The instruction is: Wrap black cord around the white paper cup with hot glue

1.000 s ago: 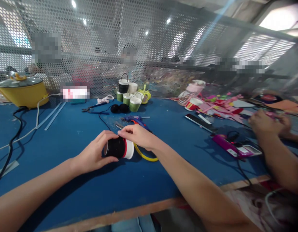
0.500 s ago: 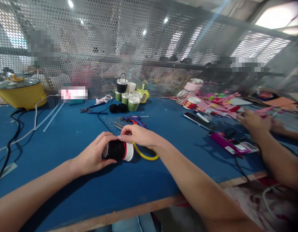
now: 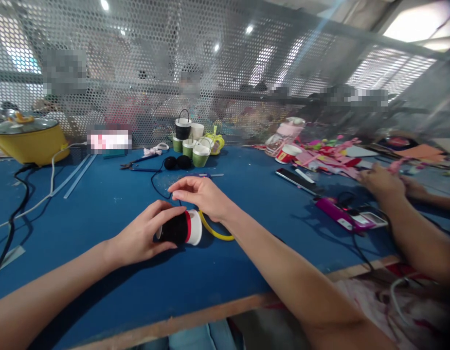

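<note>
A paper cup [image 3: 176,229] lies on its side on the blue table, its body covered in black, with a red band and a white rim facing right. My left hand [image 3: 144,236] is closed around the cup's base end, thumb below and fingers over the top. Just above the cup, my right hand [image 3: 202,195] pinches a thin black cord [image 3: 153,183]. That cord runs back to two black yarn balls [image 3: 178,163]. A yellow loop handle [image 3: 218,236] shows beneath my right wrist. Behind the same hand, a blue tool [image 3: 206,175] is mostly hidden.
Small green and black cups [image 3: 190,146] stand at the back near pliers [image 3: 132,166]. A yellow pot [image 3: 29,143] with cables is at left. On the right lie a phone [image 3: 296,181], a purple power strip [image 3: 341,214], pink craft pieces [image 3: 330,158] and another person's hand [image 3: 383,184].
My right hand has lifted off the cup and moved slightly up and left, drawing the black cord with it. The left hand keeps its hold on the cup.
</note>
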`<state>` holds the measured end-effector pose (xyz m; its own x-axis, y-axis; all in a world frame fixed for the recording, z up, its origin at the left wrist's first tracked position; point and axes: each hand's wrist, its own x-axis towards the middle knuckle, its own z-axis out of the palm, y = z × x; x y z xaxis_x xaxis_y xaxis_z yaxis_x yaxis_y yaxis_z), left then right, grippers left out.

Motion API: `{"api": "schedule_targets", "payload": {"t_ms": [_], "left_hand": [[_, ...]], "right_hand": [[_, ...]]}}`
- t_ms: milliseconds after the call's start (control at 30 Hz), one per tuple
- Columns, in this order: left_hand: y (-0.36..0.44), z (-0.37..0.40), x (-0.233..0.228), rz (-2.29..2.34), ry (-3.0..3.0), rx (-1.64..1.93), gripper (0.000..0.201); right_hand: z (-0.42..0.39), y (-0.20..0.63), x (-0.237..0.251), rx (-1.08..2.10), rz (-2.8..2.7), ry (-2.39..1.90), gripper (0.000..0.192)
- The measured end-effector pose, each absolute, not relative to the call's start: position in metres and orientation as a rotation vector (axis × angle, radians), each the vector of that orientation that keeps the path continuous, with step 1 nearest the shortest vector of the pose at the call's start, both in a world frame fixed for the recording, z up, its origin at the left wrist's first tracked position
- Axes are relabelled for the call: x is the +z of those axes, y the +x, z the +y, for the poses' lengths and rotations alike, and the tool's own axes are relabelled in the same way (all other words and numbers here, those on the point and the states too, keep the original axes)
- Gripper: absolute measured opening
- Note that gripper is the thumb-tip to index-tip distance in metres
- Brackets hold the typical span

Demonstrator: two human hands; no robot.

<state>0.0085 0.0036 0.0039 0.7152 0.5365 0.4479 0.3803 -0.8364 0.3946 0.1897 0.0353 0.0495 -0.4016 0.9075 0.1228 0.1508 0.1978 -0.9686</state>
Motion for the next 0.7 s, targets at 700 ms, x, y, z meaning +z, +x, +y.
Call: {"api": "schedule_targets", "payload": {"t_ms": [700], "left_hand": [[0.011, 0.003, 0.007, 0.866, 2.505, 0.706, 0.053]], "right_hand": [[0.1, 0.249, 0.036, 0.328, -1.996, -2.08, 0.006]]}}
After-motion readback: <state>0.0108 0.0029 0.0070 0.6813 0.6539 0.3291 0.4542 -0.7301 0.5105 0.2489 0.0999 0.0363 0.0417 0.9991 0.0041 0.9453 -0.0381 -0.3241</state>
